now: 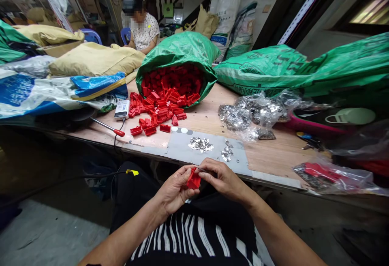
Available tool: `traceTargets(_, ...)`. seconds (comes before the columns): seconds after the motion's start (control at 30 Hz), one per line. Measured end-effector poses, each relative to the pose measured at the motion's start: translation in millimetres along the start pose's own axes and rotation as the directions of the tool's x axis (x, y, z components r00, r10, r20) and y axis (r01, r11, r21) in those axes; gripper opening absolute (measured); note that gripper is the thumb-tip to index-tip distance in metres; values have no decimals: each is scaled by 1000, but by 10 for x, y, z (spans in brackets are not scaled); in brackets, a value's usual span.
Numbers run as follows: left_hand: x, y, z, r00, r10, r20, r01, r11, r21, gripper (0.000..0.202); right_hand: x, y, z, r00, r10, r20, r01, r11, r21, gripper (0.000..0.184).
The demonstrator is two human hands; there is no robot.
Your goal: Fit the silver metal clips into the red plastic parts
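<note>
My left hand [176,189] is closed around a small red plastic part [193,179], held over my lap just below the table edge. My right hand [221,176] pinches a thin small metal piece against the top of that red part. On the grey plate [182,148] right in front of me lie two little heaps of shiny metal clips [200,144]. Farther back, red plastic parts [158,112] spill from an open green sack [182,55] onto the wooden table [273,156].
Clear bags of metal pieces [255,114] lie right of centre, and a bag with red parts [328,174] sits at the right edge. A screwdriver with a red tip [109,128] and a white device [122,109] lie left. Another person [141,24] sits at the far side among sacks.
</note>
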State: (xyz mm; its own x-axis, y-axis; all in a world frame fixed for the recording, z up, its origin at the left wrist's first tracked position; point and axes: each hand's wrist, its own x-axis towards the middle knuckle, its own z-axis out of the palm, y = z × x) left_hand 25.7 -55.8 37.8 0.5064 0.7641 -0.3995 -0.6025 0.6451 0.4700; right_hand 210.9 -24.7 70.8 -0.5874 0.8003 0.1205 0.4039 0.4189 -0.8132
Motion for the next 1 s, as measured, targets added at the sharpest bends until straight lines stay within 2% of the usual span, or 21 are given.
traceTargets(0.07,1,1,-5,1000,6,-12,-6,1000,3,26,-4,43,-3,998,57,2,-57,993,103,20)
traceTargets(0.17,1,3,-5,999,18,-35,-18,1000,9,28,-2,129,7,987,150,-65,-134,970,203,21)
traceTargets(0.4,40,-54,-57,999,48,-25,-46,997,67,26,39,196,76,975,222,4,-215,940,264,20)
traceTargets(0.5,71,-87,-106,998,56,-2,-55,988,146,24,47,219,106,977,210,43,-214,950,229,18)
traceTargets(0.6,107,-90,-127,998,52,-29,-46,981,190,25,47,267,144,979,200,47,-205,963,172,16)
traceTargets(0.7,140,-58,-109,996,46,-75,-28,973,228,31,49,320,172,979,205,5,-203,962,184,17)
traceTargets(0.8,145,-20,-76,990,118,-82,-85,941,329,41,51,362,167,970,225,-93,-202,957,208,20)
traceTargets(0.87,121,-3,-57,961,268,-68,-211,868,449,44,47,379,153,958,243,-154,-207,954,219,21)
traceTargets(0.9,102,3,-47,929,368,-43,-292,799,525,44,44,382,149,952,252,-174,-211,951,225,22)
traceTargets(1.0,45,14,-21,793,600,104,-482,515,708,43,35,367,162,942,270,-200,-223,948,228,23)
